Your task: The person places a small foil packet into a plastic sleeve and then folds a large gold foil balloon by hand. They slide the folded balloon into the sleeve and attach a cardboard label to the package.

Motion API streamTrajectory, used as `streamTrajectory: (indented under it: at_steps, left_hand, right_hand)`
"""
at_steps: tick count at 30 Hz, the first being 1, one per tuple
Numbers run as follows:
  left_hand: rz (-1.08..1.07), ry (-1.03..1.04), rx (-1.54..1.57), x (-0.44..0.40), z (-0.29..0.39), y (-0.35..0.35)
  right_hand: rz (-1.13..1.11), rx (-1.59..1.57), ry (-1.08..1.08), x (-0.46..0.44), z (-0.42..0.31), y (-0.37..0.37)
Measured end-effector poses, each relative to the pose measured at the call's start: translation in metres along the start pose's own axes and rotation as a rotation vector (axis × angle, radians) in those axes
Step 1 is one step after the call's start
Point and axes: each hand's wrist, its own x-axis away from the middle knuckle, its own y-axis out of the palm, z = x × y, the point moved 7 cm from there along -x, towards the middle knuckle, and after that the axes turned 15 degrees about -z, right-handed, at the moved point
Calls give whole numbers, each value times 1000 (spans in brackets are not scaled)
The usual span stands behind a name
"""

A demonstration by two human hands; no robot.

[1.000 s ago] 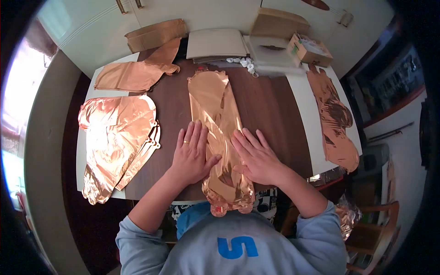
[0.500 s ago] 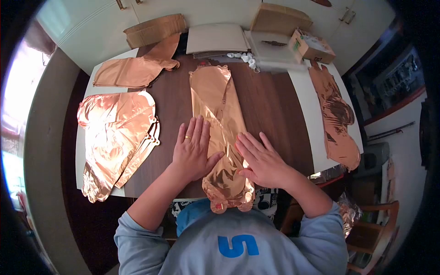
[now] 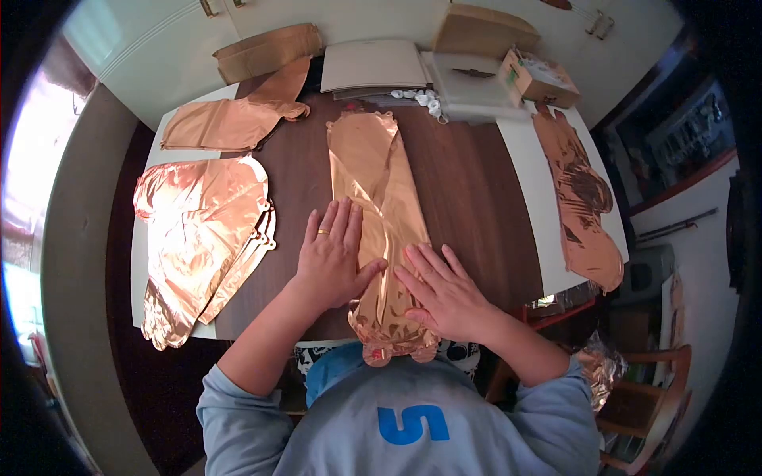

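A long rose-gold foil balloon [image 3: 367, 155], uninflated and folded narrow, lies lengthwise on the brown table [image 3: 468, 182]. Its near end, with rounded tabs, hangs over the edge toward my body. My left hand [image 3: 332, 252] rests flat along the balloon's left side, fingers stretched forward, a ring on one finger. Lying across its right side is my right hand [image 3: 444, 289], palm down with the fingers spread. Creases run down the foil between both hands. Neither hand grips anything.
Several flat foil balloons [image 3: 202, 230] are stacked at the left, with another foil piece [image 3: 226, 123] behind. A crinkled foil balloon [image 3: 583, 198] lies at the right. Cardboard [image 3: 270, 51], grey sheets [image 3: 373, 65], clear plastic sleeves [image 3: 476, 91] and a small box [image 3: 544, 79] line the back.
My right hand has slid a little toward me and to the left, further onto the balloon. My left hand has barely moved.
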Motion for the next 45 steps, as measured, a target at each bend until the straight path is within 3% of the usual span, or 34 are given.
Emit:
streamTrajectory:
  at_steps: [17,22,27,35,45]
  left_hand:
    - [123,-15,-96,-4,6,4]
    - [97,34,-87,-12,18,-23]
    - [0,522,41,-32,63,-9]
    - [5,419,-100,-100,19,1]
    - [19,326,-19,-159,-21,-3]
  right_hand:
    - [31,-19,10,14,-5,7]
    - [16,9,25,14,-6,6]
    - [8,5,27,14,-4,12]
    - [49,-23,13,15,-5,5]
    - [35,-10,32,16,-6,8]
